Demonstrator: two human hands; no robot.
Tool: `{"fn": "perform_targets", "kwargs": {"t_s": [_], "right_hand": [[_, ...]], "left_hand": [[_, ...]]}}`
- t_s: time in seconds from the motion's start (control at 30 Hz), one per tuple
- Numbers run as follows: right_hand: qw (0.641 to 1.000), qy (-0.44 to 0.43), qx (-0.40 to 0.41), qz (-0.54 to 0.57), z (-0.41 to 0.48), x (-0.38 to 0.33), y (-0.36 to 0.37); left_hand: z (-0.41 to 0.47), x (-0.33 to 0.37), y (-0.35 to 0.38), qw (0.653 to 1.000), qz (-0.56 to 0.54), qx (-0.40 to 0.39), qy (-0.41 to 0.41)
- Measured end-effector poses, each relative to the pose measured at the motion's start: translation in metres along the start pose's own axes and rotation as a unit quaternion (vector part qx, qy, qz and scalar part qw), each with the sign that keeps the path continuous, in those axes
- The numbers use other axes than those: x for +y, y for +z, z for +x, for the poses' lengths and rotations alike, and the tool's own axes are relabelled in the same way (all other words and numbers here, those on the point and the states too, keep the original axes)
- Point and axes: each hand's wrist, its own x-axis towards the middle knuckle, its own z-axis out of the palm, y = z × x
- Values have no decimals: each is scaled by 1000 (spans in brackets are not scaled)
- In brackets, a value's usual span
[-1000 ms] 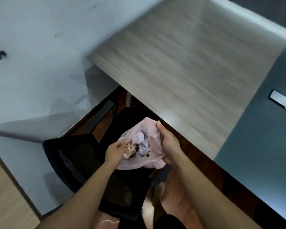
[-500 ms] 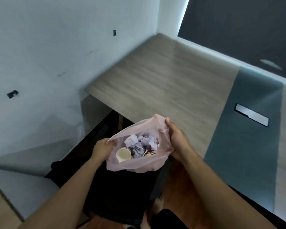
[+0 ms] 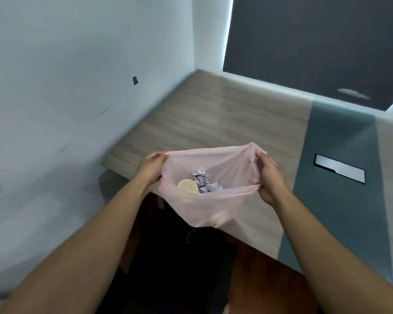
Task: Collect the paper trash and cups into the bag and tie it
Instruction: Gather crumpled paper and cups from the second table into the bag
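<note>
wooden desk (image 3: 213, 123), pink bag (image 3: 209, 200) stretched between left hand (image 3: 151, 168), right hand (image 3: 268, 175)

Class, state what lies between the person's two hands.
In the head view, the open pink bag stretches between the left hand and right hand, each gripping its rim; a cup and crumpled paper lie inside.

The bag (image 3: 204, 207) hung with its mouth stretched wide between the left hand (image 3: 151, 169) and right hand (image 3: 269, 177), each gripping a rim. Entry from above was open. A cup (image 3: 187, 186) and crumpled paper (image 3: 202, 180) occupied the bottom. Beyond the bag lay bare desk (image 3: 213, 123). A wall (image 3: 77, 87) closed the left, and a black chair (image 3: 179, 268) stood beneath.
</note>
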Motion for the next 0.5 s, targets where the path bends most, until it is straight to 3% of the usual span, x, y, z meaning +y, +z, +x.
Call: {"fn": "perform_targets", "kwargs": {"t_s": [0.13, 0.5], "right_hand": [[1000, -18, -14, 4, 26, -14, -3], [995, 27, -1, -96, 59, 22, -33]], "left_hand": [[39, 20, 30, 999, 10, 22, 40], [71, -17, 43, 1000, 0, 0, -5]]}}
